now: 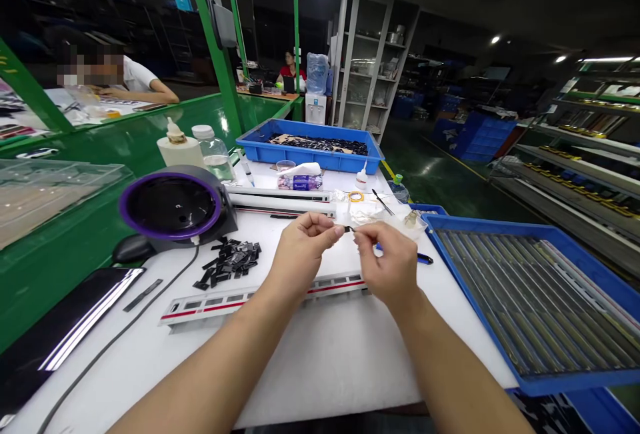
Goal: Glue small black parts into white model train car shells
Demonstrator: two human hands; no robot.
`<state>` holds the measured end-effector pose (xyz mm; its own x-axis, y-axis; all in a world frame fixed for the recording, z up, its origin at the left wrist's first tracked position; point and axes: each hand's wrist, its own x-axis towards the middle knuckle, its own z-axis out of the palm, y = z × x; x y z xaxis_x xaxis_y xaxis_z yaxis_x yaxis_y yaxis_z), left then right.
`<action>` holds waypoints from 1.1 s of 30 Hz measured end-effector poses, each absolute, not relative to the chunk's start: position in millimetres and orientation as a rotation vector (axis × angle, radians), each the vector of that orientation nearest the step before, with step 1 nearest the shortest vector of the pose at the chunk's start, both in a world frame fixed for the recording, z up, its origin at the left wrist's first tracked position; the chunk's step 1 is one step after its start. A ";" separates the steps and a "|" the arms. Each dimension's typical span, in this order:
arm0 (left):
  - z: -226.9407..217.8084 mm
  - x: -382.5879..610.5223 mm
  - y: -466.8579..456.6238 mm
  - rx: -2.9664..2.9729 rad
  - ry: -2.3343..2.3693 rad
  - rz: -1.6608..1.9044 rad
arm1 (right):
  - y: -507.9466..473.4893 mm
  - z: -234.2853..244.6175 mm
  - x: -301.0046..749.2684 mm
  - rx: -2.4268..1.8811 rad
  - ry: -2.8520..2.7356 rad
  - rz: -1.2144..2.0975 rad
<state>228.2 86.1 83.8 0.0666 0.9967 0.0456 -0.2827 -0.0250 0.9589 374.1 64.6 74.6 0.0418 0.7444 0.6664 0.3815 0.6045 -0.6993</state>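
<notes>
Pinching: left hand (303,252), fingers nearly closed on a small black strip (348,229), held above the white table (320,367); right hand (387,262), fingers almost closed just beside it, contact unclear. Strip likely light, thin, fragile; take by edges. Similar black pieces (229,262) lie piled nearby.

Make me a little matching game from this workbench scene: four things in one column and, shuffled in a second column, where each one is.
Things:
1. Small black piece
2. Heap of black pieces
3. White model train carriage with a red stripe
4. Blue tray of long grey strips

Places:
A. Along the right edge of the white bench
B. Pinched in the fingertips of the left hand
C. Beside the round black device with a purple rim
D. Lying on the bench, nearest the person

Pairs: 1-B, 2-C, 3-D, 4-A
</notes>
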 end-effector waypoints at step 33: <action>23.1 24.8 -36.2 1.989 1.859 0.884 | 25.1 84.4 312.4 -0.981 -1.766 0.503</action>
